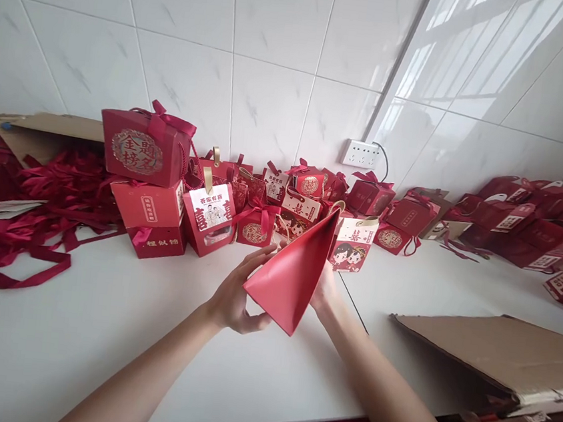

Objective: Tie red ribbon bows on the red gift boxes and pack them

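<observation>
Red card carton [288, 280] is held up off the table [91, 339], out front, between both hands. Shows as a plain triangle from here; can't tell if that's an inside or outside face.

Left hand [239, 292] is gripping it: fingers along the upper-left side, thumb down by the lower corner. Wide span, so my guess is it steadies thin card without denting the middle. Right hand [324, 288] is up against the other side, fingers mostly hidden; can't tell how far they close. Looks like a brace so the carton doesn't swing.

Small boxes [256, 225] line the back by the wall [273, 103], probably to leave the front as elbow room. Couple box [355, 246] stands upright just right of the carton, print outward. Far left, one box [139, 152] sits on another [149, 220], likely to save width.

Ribbons [56, 177] lie in a loose heap at left, trailing onto the table, presumably for easy pulling. More boxes [527, 217] are piled far right. Brown flap [493, 347] juts over the near right edge, maybe folded out for access. Socket [362, 154] is on the wall behind.
</observation>
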Demonstrator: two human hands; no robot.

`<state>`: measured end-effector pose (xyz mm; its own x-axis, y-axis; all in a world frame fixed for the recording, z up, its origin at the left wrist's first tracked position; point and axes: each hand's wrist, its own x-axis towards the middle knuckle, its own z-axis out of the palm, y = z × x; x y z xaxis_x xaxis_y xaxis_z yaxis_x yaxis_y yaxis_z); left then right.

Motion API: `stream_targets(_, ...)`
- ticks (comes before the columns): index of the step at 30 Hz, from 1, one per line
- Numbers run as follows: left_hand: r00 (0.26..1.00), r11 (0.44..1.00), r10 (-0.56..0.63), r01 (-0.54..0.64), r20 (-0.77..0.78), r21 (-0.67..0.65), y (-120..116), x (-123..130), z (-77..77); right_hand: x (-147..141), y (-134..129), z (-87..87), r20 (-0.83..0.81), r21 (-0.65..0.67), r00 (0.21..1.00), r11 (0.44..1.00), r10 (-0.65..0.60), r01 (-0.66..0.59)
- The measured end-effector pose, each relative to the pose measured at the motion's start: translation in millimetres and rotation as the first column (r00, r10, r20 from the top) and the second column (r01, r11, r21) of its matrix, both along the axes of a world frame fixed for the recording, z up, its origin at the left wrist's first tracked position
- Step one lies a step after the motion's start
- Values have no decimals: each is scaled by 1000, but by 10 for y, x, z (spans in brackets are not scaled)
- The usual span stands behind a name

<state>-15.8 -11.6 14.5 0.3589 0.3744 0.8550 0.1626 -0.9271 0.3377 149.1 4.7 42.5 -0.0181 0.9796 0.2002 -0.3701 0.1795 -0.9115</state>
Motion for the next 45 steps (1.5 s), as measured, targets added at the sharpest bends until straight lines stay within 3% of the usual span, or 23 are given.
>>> stream_targets(3,1000,998,21,-21,1,65,0,-14,28,-4,1,-11,-97,-99,990,989,103,-112)
stream_targets(8,966,957,218,-240,140,163,-20,-74,137,13,56,-2,-213,-41,977,999,27,-36)
stream_targets(10,950,921,303,-312,71,232,-37,-106,196,34,91,-6,-233,13,972,1000,20,-17)
stream_targets(14,942,881,335,-302,-31,364,-84,-117,252,74,128,-9,-262,60,965,998,4,12)
stream_targets(18,911,884,395,-411,115,221,-115,-60,202,72,105,15,-261,26,965,999,39,-33)
stream_targets(21,904,906,390,-410,173,100,-94,-37,177,55,78,36,-269,4,961,998,62,-63)
stream_targets(25,907,898,411,-420,90,132,-98,-30,196,70,111,14,-268,16,963,1000,25,-21)
stream_targets(28,927,921,354,-324,-120,217,-222,19,190,130,215,-65,-257,12,964,997,-71,77)
stream_targets(30,953,948,192,-119,-235,295,-333,68,178,178,301,-130,-270,-17,952,989,-146,147)
stream_targets(32,960,929,47,61,-277,366,-409,101,178,217,375,-185,-331,-58,920,978,-209,202)
stream_targets(34,972,902,10,93,-235,421,-408,95,197,234,416,-215,-391,-109,886,969,-248,222)
stream_targets(35,983,908,48,32,-179,419,-378,79,210,232,422,-219,-403,-127,879,967,-254,221)
stream_targets(37,977,932,210,-190,-35,308,-282,30,233,206,403,-206,-390,-155,889,969,-241,194)
stream_targets(39,921,920,385,-388,60,56,-177,-11,239,150,346,-173,-369,-176,913,978,-173,114)
stream_targets(40,899,900,432,-426,68,-89,-135,-20,235,111,305,-153,-368,-196,922,979,-123,52)
stream_targets(42,919,871,391,-352,52,-343,-82,-9,217,21,210,-113,-388,-252,921,965,-30,-75)
stream_targets(45,973,810,169,-46,158,-584,-62,62,194,-108,66,-61,-424,-356,905,924,-29,-137)
